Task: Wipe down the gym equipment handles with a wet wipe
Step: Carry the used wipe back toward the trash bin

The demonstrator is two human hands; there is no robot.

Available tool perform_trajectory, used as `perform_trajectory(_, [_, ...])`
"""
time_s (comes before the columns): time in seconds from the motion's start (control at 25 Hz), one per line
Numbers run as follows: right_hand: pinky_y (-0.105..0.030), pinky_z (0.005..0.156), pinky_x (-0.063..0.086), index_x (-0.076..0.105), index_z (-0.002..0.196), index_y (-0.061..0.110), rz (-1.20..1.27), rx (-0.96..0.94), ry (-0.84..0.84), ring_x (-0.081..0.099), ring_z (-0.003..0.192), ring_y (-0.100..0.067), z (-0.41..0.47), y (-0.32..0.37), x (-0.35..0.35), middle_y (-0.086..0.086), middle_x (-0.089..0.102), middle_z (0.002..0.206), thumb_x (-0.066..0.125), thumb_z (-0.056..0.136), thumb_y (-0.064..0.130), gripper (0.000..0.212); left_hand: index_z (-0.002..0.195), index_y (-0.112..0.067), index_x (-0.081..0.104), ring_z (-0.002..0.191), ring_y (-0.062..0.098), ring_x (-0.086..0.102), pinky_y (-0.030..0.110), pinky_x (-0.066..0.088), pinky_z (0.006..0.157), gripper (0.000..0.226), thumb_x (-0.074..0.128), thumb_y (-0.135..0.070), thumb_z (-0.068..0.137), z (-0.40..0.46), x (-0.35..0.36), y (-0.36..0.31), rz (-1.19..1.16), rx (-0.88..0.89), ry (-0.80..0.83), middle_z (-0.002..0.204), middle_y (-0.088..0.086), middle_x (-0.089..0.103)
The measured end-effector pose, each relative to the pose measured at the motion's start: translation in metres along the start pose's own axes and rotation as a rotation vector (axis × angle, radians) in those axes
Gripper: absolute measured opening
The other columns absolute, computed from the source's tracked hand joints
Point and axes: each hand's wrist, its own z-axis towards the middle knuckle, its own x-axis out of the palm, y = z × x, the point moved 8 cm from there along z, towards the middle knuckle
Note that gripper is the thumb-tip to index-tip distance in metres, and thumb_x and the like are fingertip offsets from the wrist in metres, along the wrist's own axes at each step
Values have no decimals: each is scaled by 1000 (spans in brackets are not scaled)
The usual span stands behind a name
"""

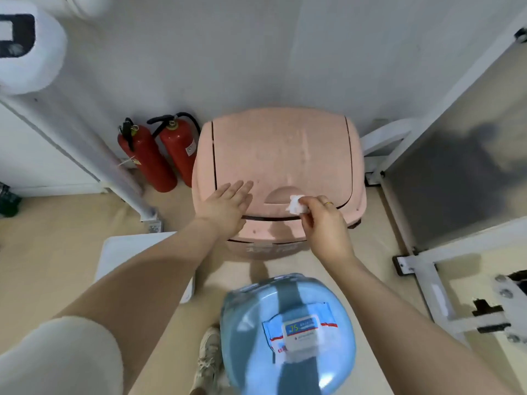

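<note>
The label print on the wipe pack (pixel 302 330) is too blurred to read. The left hand (pixel 228 206) hides the bin lid's (pixel 282 155) front-left edge. A shoe (pixel 209 357) is partly hidden behind the blue water jug (pixel 265 306), which the bottom edge cuts off.

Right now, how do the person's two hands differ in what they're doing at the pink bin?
The left hand lies flat, fingers straight, on the pink bin's lid; the right hand has curled fingers pinching a crumpled white wipe. Only the right hand wears a ring. Both reach over the bin's front edge.
</note>
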Motion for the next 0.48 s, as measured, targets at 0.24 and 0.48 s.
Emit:
perform_trajectory(0.24, [-36,78,41,48,126,10,-290,60,297,52,107,-32,55,-32,122,-12,54,120,41,91,4,36,148,-13,-2,144,22,-10,36,-6,116,61,20,-40,98,79,71,48,120,57,25,156,6,-16])
perform_trajectory(0.48, [-40,102,28,45,131,21,-478,204,616,32,126,-29,70,-38,178,-11,40,134,36,94,34,41,134,-12,47,137,29,33,42,11,114,55,25,-39,91,102,73,64,85,171,-85,148,18,33])
